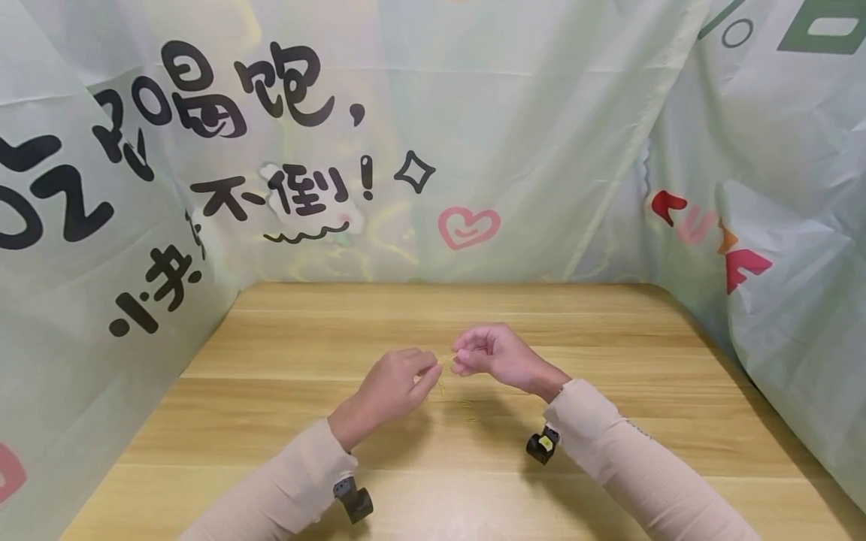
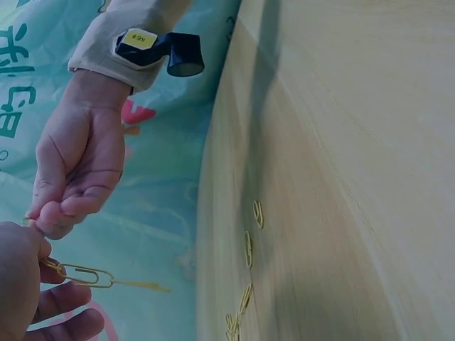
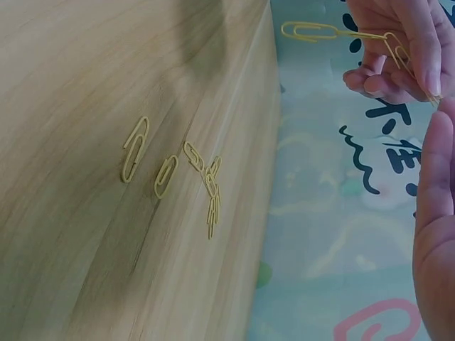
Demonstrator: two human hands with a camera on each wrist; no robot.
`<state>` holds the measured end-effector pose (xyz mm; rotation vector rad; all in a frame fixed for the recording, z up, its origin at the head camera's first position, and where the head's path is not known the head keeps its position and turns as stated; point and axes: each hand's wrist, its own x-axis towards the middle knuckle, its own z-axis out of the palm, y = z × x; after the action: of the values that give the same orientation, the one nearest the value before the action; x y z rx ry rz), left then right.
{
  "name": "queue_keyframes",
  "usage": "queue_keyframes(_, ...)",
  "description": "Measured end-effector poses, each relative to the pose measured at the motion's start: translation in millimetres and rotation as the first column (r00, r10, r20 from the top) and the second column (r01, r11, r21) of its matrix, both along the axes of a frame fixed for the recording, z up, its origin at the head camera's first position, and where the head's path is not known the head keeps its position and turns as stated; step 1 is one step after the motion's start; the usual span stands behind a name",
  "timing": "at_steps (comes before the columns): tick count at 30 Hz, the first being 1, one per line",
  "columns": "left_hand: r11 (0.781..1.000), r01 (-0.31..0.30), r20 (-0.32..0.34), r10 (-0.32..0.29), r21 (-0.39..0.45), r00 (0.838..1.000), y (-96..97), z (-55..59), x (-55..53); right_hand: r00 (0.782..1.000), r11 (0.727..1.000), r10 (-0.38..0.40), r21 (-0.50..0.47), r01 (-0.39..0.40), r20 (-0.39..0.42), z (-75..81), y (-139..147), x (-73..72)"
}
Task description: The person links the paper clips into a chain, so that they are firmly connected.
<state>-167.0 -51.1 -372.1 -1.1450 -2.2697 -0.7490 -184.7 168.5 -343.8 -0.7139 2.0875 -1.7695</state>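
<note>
Between finger and thumb, my left hand [image 1: 392,385] pinches a short chain of yellow paper clips [image 3: 309,30]. The linked clips [image 2: 87,275] hang from its fingers above the table. My right hand [image 1: 506,359] faces it from the right, fingers bent, its thumb and fingertip pinching a small yellow paper clip [image 1: 456,356] mostly hidden by the fingers. In the right wrist view the fingertips of both hands nearly meet. Whether that clip is hooked onto the chain I cannot tell.
Below the hands, loose yellow paper clips [image 3: 166,177] lie on the wooden table [image 1: 284,330], several of them bunched together [image 3: 211,183]. Printed cloth [image 1: 406,90] surrounds the table at the back and sides. A small black camera [image 1: 543,445] is strapped to each sleeve.
</note>
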Motion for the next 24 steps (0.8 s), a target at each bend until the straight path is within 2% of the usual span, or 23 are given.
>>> queue_keyframes(11,1.000,0.013,-0.003,-0.013,-0.006,1.000,0.6,-0.9,-1.3,0.999,1.000,-0.012,-0.009,0.012,-0.037,1.3,1.1,1.3)
queue_keyframes(19,1.000,0.015,-0.009,-0.015,-0.010,1.000,1.0,-0.5,-1.4,0.998,0.998,0.053,-0.016,-0.054,-0.027,1.1,-0.1,1.1)
queue_keyframes(24,1.000,0.013,-0.001,-0.013,-0.010,1.000,0.8,-0.4,-1.4,0.998,0.999,0.028,0.024,-0.026,-0.056,0.0,-1.0,-0.2)
